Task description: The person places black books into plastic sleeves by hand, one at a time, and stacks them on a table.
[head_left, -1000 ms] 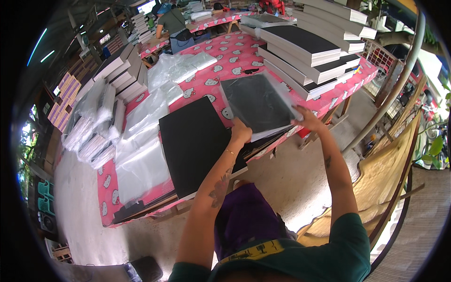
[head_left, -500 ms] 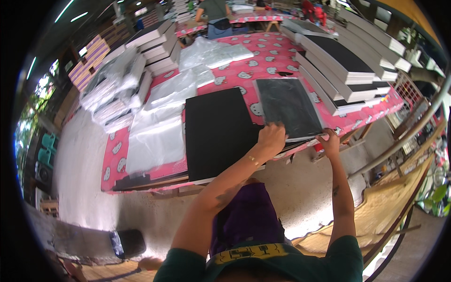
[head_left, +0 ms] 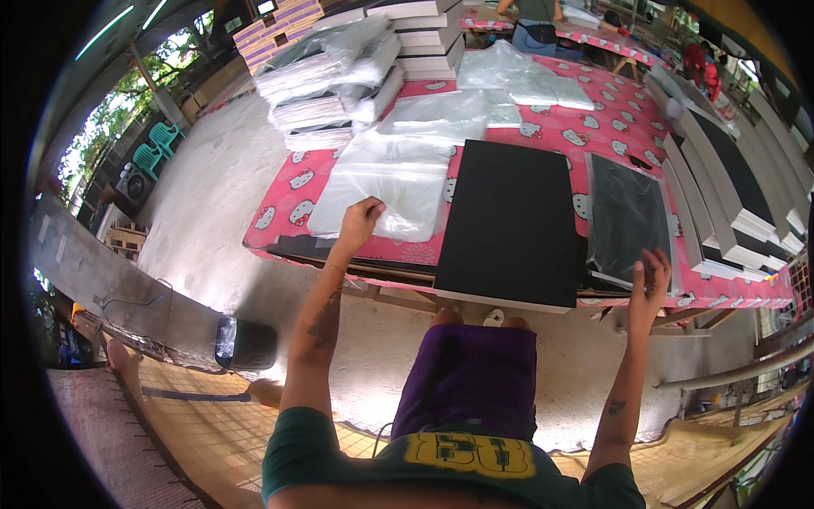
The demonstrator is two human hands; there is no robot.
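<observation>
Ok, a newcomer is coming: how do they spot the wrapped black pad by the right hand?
Find the pink patterned table. On its near side, right of the bare black block, lies the black pad. Unlike the block, it wears clear plastic.

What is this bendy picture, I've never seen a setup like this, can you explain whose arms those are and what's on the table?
There's no machine here: a person is working with two bare hands. The view comes from the left of two wide fisheye cameras worn on their head, looking down, so straight edges curve.

On the pink patterned table lie clear plastic bags, a thick black-topped block and a black-topped item in clear plastic, with stacks behind and to the right.

The left hand has its fingers at the bags; I can't tell whether they grip one. The right hand, fingers spread, is at the plastic-covered item's near edge.
</observation>
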